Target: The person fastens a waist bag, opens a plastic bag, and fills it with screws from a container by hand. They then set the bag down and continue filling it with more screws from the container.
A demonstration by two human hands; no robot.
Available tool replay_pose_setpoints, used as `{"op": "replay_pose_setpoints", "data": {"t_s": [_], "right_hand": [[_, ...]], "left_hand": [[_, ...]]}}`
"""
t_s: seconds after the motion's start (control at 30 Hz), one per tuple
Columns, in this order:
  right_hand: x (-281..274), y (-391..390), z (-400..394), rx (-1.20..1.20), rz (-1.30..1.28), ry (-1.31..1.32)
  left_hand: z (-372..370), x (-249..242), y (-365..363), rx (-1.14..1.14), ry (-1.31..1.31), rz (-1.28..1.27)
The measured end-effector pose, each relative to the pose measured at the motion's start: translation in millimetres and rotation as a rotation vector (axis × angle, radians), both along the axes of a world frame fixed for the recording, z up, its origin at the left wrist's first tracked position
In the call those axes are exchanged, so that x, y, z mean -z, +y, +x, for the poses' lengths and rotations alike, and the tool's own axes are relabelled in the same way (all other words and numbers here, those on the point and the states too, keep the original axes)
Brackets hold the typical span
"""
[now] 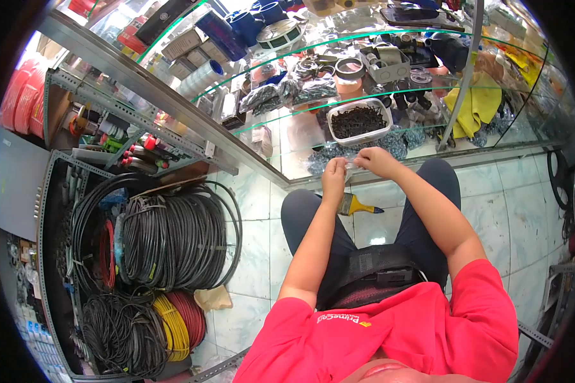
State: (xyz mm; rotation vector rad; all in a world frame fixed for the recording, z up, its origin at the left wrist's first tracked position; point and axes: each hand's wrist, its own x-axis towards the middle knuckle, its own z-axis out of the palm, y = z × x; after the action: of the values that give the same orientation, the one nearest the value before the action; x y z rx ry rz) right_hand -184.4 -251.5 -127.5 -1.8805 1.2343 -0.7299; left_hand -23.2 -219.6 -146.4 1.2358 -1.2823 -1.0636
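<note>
Plastic [351,164], clear and small, perhaps a little bag, is held up between two bare hands in front of a glass display case. It looks very light, thin and floppy, likely slippery and easily creased or torn; its edges seem the best place to pinch, one side to each hand. Whether anything lies inside is too small to tell.

The left hand [333,177] has its fingers drawn close together on the near-left edge. The right hand [375,161] pinches the other side, fingertips narrow; the two hands are almost touching.

Just beyond them, inside the case, a whitish tub [363,139] holds a heap of black screws [358,121]; such screws would probably feel hard and pointed. Blue-grey packets [406,138] lie around the tub, and a yellow cloth [476,105] is to its right.

Below the hands, a paintbrush [362,206] with a yellow handle lies on the tiled floor [249,255] between the seated person's knees. A black bag [377,279] rests on the lap, over dark trousers. Farther left stand big coils of black cable [172,239], with a yellow coil [170,325] and a red coil [190,322] below.
</note>
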Motion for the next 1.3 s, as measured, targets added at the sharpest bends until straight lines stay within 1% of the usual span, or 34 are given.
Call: {"op": "replay_pose_setpoints", "data": {"t_s": [0.07,0.13,0.17,0.23,0.27,0.33,0.37,0.4,0.47,0.5,0.57,0.6,0.67,0.7,0.8,0.83,0.87,0.93,0.97,1.03,1.07,1.1,1.17,1.2,1.23,1.27,1.3], "right_hand": [[-2,4,4,-0.044,-0.008,-0.030],[1,5,6,-0.130,-0.037,-0.117],[1,5,6,-0.130,-0.039,-0.117],[-2,7,4,-0.075,0.019,0.007],[-1,7,4,-0.043,-0.020,0.074],[-4,8,5,-0.037,-0.064,0.109],[-7,11,6,-0.034,-0.104,0.146],[-10,12,6,-0.050,-0.069,0.129],[-9,12,7,-0.054,-0.075,0.144],[-9,12,7,-0.052,-0.078,0.160],[-7,12,8,-0.062,-0.092,0.155],[-7,12,7,-0.070,-0.104,0.151],[-8,14,5,-0.080,-0.127,0.175],[-9,15,4,-0.091,-0.144,0.196],[-14,16,0,-0.097,-0.134,0.190],[-14,17,0,-0.107,-0.115,0.182],[-14,18,0,-0.103,-0.115,0.176],[-13,17,-2,-0.098,-0.100,0.188],[-13,16,-1,-0.097,-0.103,0.189],[-11,16,-1,-0.085,-0.114,0.218],[-11,15,-1,-0.085,-0.113,0.215],[-11,15,-2,-0.085,-0.118,0.221],[-9,14,-1,-0.095,-0.116,0.223],[-7,13,-2,-0.099,-0.107,0.232],[-4,13,-1,-0.107,-0.099,0.243],[-2,12,-1,-0.114,-0.106,0.243],[-1,12,0,-0.127,-0.108,0.246]], "left_hand": [[3,3,-2,-0.032,0.040,0.021],[9,4,-3,0.025,-0.088,0.114],[9,5,-5,0.024,-0.088,0.112],[3,-10,-9,-0.262,-0.327,-0.332],[8,-22,-17,-0.335,-0.432,-0.385],[18,-70,-42,-0.532,-0.632,-0.702],[20,-98,-53,-0.603,-0.664,-0.767],[23,-121,-66,-0.676,-0.697,-0.830],[35,-149,-98,-0.671,-0.872,-0.744],[41,-156,-115,-0.674,-0.873,-0.748],[47,-163,-139,-0.580,-1.172,-0.480],[45,-168,-139,-0.582,-1.169,-0.485],[40,-177,-140,-0.415,-1.289,-0.185],[41,-175,-144,-0.417,-1.290,-0.193],[47,-153,-157,-0.488,-1.082,-0.361],[50,-149,-159,-0.482,-1.088,-0.365],[53,-145,-160,-0.468,-1.037,-0.434],[55,-150,-154,-0.440,-0.891,-0.533],[55,-152,-151,-0.441,-0.889,-0.536],[56,-158,-140,-0.404,-0.391,-0.569],[56,-159,-128,-0.374,-0.252,-0.547],[56,-160,-115,-0.374,-0.259,-0.544],[58,-159,-85,-0.127,0.507,-0.355],[57,-161,-63,0.042,0.697,-0.257],[56,-157,-40,0.210,0.886,-0.159],[63,-140,-26,0.290,0.950,-0.128],[59,-133,-5,0.290,1.007,-0.098]]}}
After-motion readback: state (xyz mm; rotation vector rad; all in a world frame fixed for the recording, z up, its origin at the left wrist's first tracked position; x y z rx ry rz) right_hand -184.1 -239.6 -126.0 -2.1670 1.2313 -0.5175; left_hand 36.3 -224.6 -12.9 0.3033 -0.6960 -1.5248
